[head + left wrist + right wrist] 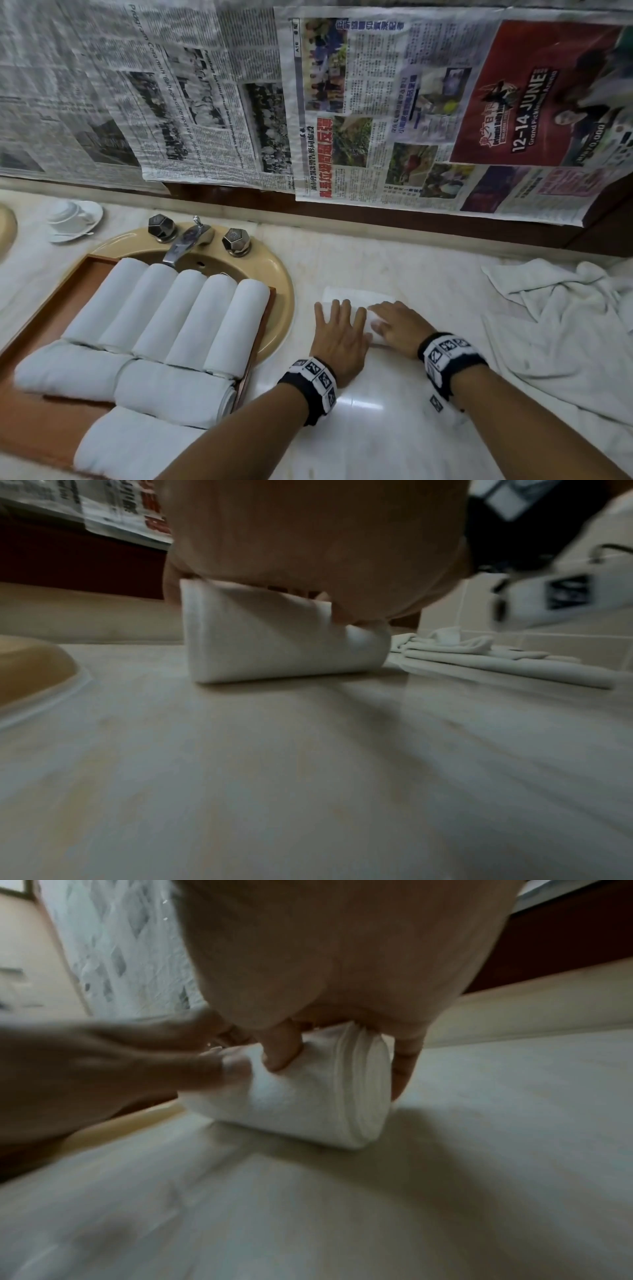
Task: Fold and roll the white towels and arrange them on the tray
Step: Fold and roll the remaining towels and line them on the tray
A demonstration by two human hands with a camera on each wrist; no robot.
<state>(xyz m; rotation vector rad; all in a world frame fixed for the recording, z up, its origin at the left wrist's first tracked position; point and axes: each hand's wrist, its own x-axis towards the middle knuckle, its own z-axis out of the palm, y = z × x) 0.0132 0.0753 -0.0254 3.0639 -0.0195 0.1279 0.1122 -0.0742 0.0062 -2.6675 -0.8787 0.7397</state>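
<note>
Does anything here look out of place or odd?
Yes. The tray sits over the sink, under the tap. A towel heap lies crumpled on the counter. Newspapers cover the wall.

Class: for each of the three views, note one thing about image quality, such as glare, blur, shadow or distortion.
Head view: a bright glare patch on the counter, and wide-angle bending of the newspapers. Left wrist view: dim, the other wrist's band smeared by blur. Right wrist view: soft focus, with a shadow beside the rolled towel.
</note>
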